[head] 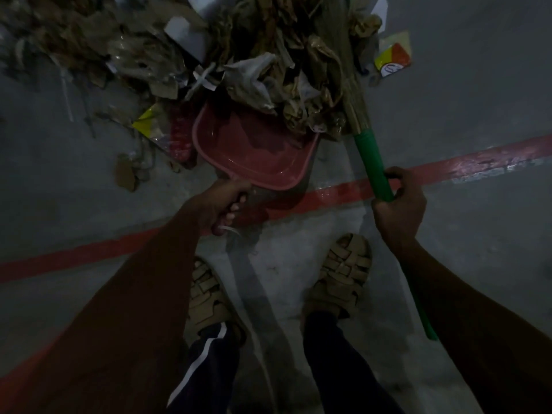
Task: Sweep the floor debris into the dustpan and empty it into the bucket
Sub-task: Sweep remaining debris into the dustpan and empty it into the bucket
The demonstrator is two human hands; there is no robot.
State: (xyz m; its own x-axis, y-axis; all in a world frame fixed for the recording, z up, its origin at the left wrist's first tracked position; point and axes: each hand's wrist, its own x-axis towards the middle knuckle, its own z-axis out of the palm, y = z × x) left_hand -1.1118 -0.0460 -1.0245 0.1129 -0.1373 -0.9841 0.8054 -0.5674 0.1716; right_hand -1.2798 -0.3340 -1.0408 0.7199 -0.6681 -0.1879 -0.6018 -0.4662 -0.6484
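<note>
A pink dustpan point(254, 156) lies on the grey floor with its mouth against a big pile of crumpled brown paper and plastic debris point(209, 46). My left hand point(222, 206) grips the dustpan's handle at its near end. My right hand point(398, 209) holds the green handle of a broom point(372, 158). The broom's straw bristles point(340, 61) reach up into the right side of the pile, and some crumpled paper overhangs the pan's far edge. No bucket is in view.
A red painted line point(478, 162) crosses the floor under the dustpan. Loose wrappers lie at the right point(392, 56) and left point(149, 124) of the pile. My sandalled feet point(343, 270) stand just behind the line.
</note>
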